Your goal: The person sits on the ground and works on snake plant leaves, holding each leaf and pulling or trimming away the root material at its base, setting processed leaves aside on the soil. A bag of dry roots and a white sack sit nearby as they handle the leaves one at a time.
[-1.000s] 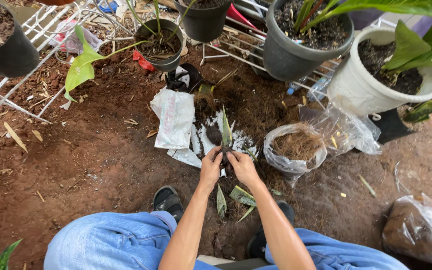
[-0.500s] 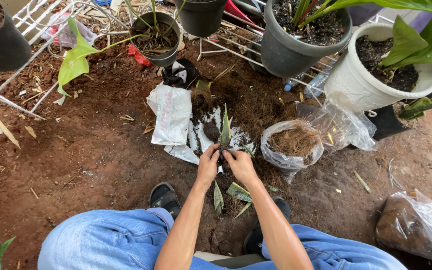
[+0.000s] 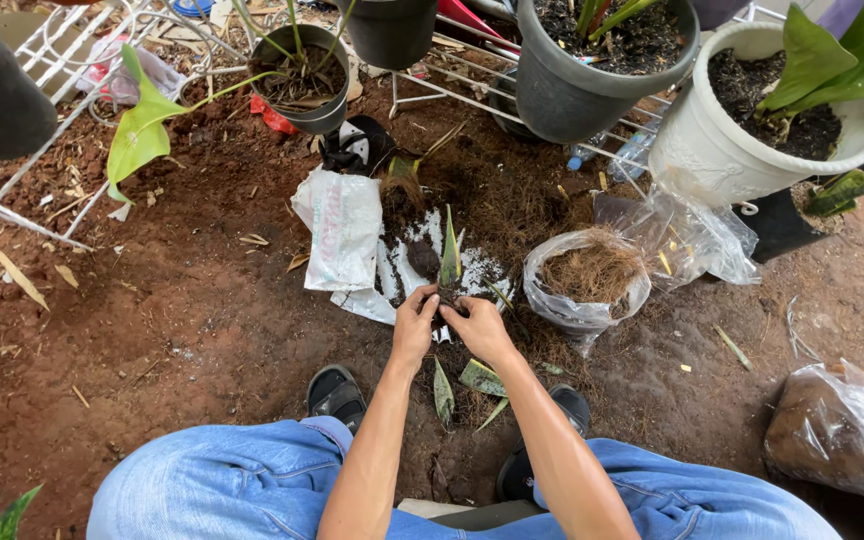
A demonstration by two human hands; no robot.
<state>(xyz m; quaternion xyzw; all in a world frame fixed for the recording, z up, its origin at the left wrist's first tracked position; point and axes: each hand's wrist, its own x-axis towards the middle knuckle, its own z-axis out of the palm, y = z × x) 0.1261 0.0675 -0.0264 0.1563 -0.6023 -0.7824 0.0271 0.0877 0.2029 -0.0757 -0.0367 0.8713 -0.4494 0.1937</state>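
**A:** Head view, hands. What do they hold?

**B:** The left hand (image 3: pixel 414 322) and right hand (image 3: pixel 477 328) meet low over the ground, fingers curled inward around the dark, soil-covered base of a small plant cutting (image 3: pixel 449 262). Both are closed on it, one from each side. The cutting's single stiff, pointed green leaf stands nearly upright above the knuckles, over a white sheet (image 3: pixel 472 272) dusted with soil.

**A:** Same view, containers?

**B:** Just to the right of the hands, a clear plastic bag (image 3: pixel 584 300) with its mouth rolled open holds dry brown fibre. Farther right, a white pot (image 3: pixel 722 160) holds dark soil and a broad-leaved plant; beside it a large grey pot (image 3: pixel 572 95) holds soil and green shoots. A small dark pot (image 3: pixel 304 95) with thin stems stands upper left. A second plastic bag (image 3: pixel 837 430), filled with brown material, lies at lower right.

**A:** Materials and textures?

**B:** The ground (image 3: pixel 172 320) is reddish, crumbly earth strewn with dry leaf scraps. A crumpled white sack (image 3: pixel 344 230) lies left of the sheet. Cut leaf pieces (image 3: pixel 480 377), green and mottled, lie under the forearms. The person wears blue denim (image 3: pixel 222 490) and dark sandals (image 3: pixel 335 393).
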